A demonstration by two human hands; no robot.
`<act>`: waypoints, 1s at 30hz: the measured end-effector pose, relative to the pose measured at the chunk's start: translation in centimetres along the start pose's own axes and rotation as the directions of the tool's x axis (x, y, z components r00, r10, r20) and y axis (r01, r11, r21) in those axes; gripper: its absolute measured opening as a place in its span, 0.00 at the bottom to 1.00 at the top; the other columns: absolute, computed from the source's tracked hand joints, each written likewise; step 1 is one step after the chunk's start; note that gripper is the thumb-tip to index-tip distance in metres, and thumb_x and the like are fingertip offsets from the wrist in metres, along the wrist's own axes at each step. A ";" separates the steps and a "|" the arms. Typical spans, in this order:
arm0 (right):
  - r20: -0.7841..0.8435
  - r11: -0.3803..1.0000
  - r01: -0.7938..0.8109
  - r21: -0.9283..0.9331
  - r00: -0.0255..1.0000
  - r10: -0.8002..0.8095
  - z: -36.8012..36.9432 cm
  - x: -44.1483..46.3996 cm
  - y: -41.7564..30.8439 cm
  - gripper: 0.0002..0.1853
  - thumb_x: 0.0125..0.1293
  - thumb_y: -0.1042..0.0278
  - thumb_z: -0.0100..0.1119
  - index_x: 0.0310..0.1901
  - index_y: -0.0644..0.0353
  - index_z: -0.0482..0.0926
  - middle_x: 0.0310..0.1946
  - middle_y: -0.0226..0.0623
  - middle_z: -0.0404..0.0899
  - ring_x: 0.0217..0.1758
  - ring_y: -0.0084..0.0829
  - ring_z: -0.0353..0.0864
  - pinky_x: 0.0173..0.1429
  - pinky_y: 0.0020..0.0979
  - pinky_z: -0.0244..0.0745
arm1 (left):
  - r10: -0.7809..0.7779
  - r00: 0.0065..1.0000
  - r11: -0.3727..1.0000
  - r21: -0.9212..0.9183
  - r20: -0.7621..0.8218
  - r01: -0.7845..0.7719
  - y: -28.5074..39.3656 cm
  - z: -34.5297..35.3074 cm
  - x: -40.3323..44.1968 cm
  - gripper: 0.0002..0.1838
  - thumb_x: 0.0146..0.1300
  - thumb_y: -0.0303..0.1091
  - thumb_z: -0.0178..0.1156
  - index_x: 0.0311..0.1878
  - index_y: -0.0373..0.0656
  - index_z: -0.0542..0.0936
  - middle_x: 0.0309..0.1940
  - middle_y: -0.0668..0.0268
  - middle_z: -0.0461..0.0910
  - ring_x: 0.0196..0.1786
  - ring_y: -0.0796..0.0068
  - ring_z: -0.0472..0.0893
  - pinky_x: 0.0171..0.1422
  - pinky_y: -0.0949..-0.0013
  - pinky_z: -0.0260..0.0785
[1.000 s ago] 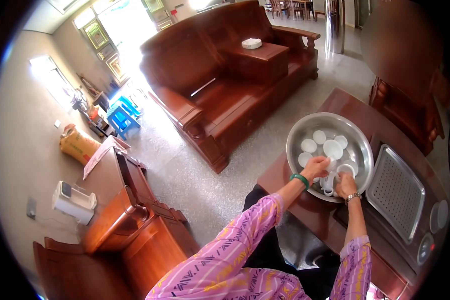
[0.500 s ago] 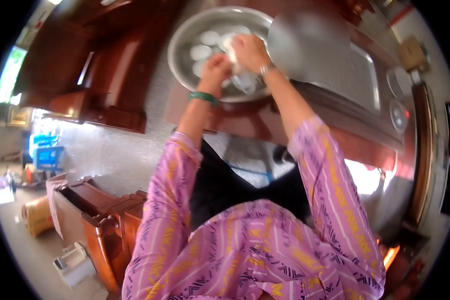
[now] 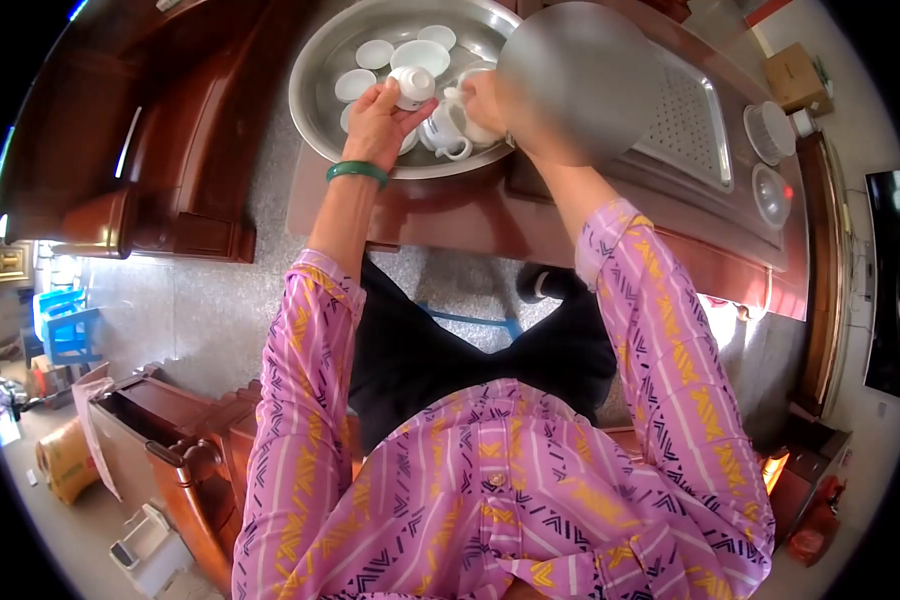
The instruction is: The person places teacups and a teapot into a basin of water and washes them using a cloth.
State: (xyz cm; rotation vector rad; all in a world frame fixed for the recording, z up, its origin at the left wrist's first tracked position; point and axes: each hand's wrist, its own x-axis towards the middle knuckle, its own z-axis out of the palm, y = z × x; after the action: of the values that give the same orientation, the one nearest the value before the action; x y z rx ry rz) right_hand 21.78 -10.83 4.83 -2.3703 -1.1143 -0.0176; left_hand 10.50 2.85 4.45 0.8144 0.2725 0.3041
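My left hand [image 3: 375,125] holds a small white cup [image 3: 413,88], tipped with its base up, above a wide metal basin [image 3: 308,110]. My right hand [image 3: 488,105] is closed over the basin's right side, partly covered by a grey blur. White material shows at its fingers, but I cannot make out what it is. Several white cups [image 3: 355,85] lie in the basin, along with a larger white bowl [image 3: 420,58]. Below the hands a white handled vessel [image 3: 444,132] lies on its side, its handle toward me.
The basin stands on a reddish-brown table [image 3: 430,215]. To the right are a perforated metal tray [image 3: 685,130], a white ribbed container [image 3: 769,132] and a clear round dish [image 3: 770,195]. Dark wooden furniture [image 3: 210,170] stands at left. A cardboard box [image 3: 798,78] sits at the far right.
My hands have drawn apart; the left now holds the cup up on its own, base upward. The view has shifted, so the basin sits higher and further left.
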 end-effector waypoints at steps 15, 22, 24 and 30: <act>-0.352 0.923 0.262 0.282 0.923 -0.155 2.4 0.0 -4.0 0.14 0.50 0.62 0.60 0.38 0.57 0.80 0.33 0.49 0.76 0.39 0.44 0.76 0.45 0.35 0.71 | -0.175 0.980 0.983 -0.070 -0.096 0.169 0.1 -0.9 0.6 0.17 0.70 0.37 0.39 0.52 0.32 0.66 0.50 0.54 0.70 0.52 0.61 0.73 0.57 0.59 0.70; -0.425 0.902 0.307 0.304 0.891 -0.160 1.4 -0.7 -4.1 0.11 0.48 0.66 0.61 0.34 0.59 0.81 0.32 0.46 0.75 0.36 0.42 0.75 0.43 0.35 0.71 | -0.143 0.985 0.989 -0.049 -0.098 0.139 -0.2 -0.5 0.7 0.16 0.70 0.36 0.39 0.52 0.33 0.65 0.50 0.55 0.70 0.51 0.62 0.73 0.59 0.55 0.68; -0.394 0.897 0.301 0.323 0.905 -0.162 2.0 -0.7 -4.7 0.10 0.48 0.68 0.60 0.34 0.58 0.81 0.31 0.46 0.74 0.36 0.41 0.75 0.43 0.35 0.71 | -0.138 0.988 0.990 -0.011 -0.064 0.137 -0.3 -1.3 0.8 0.16 0.69 0.35 0.40 0.52 0.33 0.65 0.50 0.55 0.70 0.51 0.62 0.73 0.58 0.56 0.69; -0.222 0.998 0.007 0.065 0.975 0.008 1.1 0.8 0.1 0.10 0.48 0.71 0.55 0.34 0.56 0.81 0.31 0.47 0.75 0.39 0.44 0.74 0.45 0.38 0.70 | -0.148 0.989 0.987 -0.072 -0.018 0.147 -0.1 -0.5 0.5 0.15 0.68 0.32 0.41 0.52 0.31 0.65 0.51 0.54 0.69 0.55 0.56 0.71 0.59 0.53 0.68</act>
State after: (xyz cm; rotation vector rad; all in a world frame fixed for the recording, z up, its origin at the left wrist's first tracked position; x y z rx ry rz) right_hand 22.14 -9.82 4.03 -2.2463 -0.9914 -0.2373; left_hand 10.84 3.32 4.02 0.7170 0.3405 0.1833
